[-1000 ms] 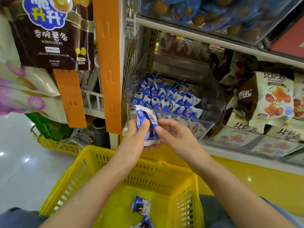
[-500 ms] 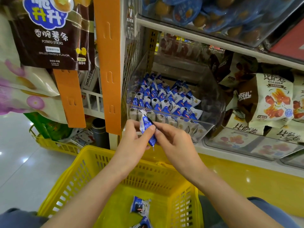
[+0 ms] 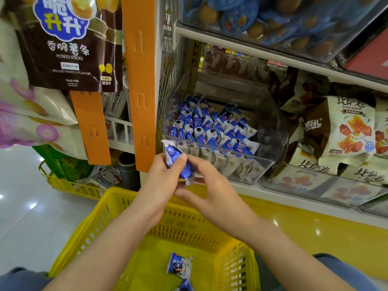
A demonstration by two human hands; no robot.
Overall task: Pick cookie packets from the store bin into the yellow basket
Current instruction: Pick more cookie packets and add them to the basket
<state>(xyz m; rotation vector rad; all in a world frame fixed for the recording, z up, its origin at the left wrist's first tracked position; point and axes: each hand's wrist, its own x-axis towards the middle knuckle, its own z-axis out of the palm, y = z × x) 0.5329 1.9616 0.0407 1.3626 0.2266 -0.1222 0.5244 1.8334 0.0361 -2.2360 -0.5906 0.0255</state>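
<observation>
While your left hand (image 3: 161, 181) and right hand (image 3: 214, 194) are pinching one blue-and-white foil cookie packet (image 3: 177, 162) — they're hovering above the yellow slotted plastic basket (image 3: 105, 217).

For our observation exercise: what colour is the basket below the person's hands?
Yellow all over; the basket shows best in the head view, the only one.

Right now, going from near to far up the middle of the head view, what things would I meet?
Loose packets in the basket → held packet, gripped by left hand and right hand → bin of packets.
</observation>
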